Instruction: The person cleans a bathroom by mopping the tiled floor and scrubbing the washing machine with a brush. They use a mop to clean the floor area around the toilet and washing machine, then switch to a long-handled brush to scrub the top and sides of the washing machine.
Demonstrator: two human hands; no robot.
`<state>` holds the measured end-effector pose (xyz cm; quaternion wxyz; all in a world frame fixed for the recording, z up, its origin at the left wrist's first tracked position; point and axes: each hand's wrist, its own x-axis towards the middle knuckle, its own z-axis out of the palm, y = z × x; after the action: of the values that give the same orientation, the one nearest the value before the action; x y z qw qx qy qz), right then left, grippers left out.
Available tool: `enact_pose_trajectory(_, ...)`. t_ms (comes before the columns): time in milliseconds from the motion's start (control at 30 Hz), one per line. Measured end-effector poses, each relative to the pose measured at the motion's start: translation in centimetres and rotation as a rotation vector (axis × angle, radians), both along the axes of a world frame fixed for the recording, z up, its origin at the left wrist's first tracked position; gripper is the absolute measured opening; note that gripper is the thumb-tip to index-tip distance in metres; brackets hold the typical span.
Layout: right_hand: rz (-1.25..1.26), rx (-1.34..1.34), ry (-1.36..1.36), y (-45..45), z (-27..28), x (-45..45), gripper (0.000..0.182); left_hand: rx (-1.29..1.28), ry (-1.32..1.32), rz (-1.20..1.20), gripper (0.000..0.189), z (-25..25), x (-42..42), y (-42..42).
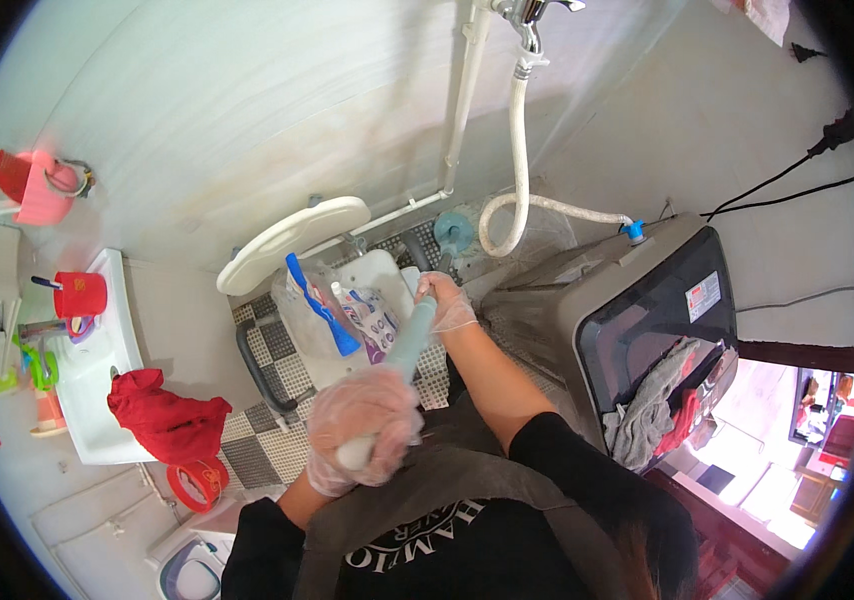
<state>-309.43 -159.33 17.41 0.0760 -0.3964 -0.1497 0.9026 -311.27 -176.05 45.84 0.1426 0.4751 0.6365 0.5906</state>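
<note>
Both my hands wear clear plastic gloves and grip one long pale green brush handle (413, 341). My left hand (363, 427) is wrapped around the handle's near end, close to my apron, and looks blurred. Farther along the shaft, my right hand (443, 301) closes around it. At the far end a round blue-green brush head (454, 231) reaches the floor near the wall, beside the shower chair. On the white chair seat (378, 270) lie a clear plastic bag with a blue strip (322, 304) and a printed detergent pouch (374, 319) with a white cap.
A grey washing machine (532, 300) stands at right, clothes (648, 409) on its dark lid. Its white hose (519, 150) loops down from the wall tap (528, 22). Leftward are a sink (89, 405), a red cloth (164, 416) over its edge and a red bucket (198, 484).
</note>
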Motion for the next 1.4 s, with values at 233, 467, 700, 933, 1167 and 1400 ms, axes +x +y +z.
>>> enact_pose_trajectory(233,-0.137,0.024,-0.225,-1.5,-3.4,-2.5,0.007,0.069,-0.22,0.215,0.025,-5.4,-1.6,-3.6)
enact_pose_trajectory(467,0.091,0.024,-0.474,5.6,-15.2,-0.7,0.01,0.023,-0.426,0.266,0.016,-13.0,-1.1,-1.7)
enact_pose_trajectory(700,0.167,0.588,-0.457,15.4,-18.6,3.8,0.015,0.164,-0.435,0.184,0.005,-21.6,0.9,4.8)
enact_pose_trajectory(933,0.219,0.243,-0.497,9.4,-10.5,-0.8,0.012,0.128,-0.447,0.345,0.005,-15.1,-0.6,1.7)
enact_pose_trajectory(1167,0.235,0.261,-0.191,0.7,-3.9,-3.2,0.008,0.045,-0.177,0.344,0.009,-4.4,-2.9,-1.0)
enact_pose_trajectory(1400,0.243,0.077,0.015,1.5,-2.5,-0.4,0.003,-0.007,-0.002,0.204,0.003,-0.4,-1.4,0.6)
